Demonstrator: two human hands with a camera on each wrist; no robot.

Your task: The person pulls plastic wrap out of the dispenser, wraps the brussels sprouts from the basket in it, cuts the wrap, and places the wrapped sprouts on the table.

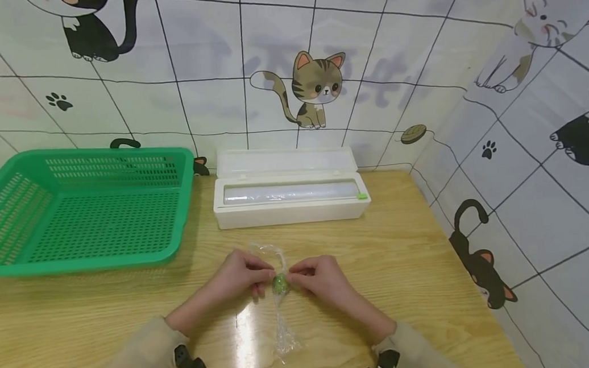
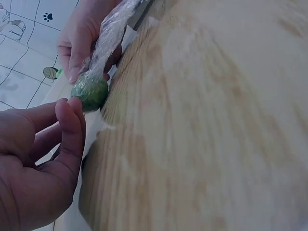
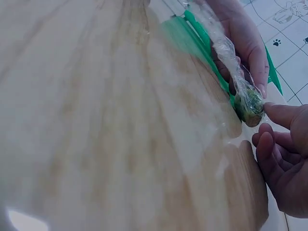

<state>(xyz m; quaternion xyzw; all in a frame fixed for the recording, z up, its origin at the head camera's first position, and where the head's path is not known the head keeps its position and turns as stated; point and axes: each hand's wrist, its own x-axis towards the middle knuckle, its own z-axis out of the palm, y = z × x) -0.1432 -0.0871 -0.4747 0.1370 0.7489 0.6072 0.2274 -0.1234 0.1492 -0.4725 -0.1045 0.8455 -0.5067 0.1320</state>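
Observation:
A small round green fruit [image 1: 280, 284], wrapped in clear plastic wrap [image 1: 283, 330], is between both hands over the table. Twisted tails of the wrap stretch out from two opposite sides of it. My left hand [image 1: 241, 276] holds the fruit's left side, its thumb and forefinger tips close together at the film. From the other side my right hand [image 1: 324, 281] has its fingertips on the wrapped fruit. In the right wrist view the green fruit [image 3: 249, 107] shows through crinkled film, with the right hand's other fingers curled below. Exactly how much film each hand pinches is hard to tell.
A white plastic wrap dispenser [image 1: 292, 213] with its lid raised and a green slider [image 1: 361, 196] stands behind the hands. To the left is a green perforated basket [image 1: 120, 259]. The wooden table [image 1: 409, 290] meets cat-patterned walls at the back and right.

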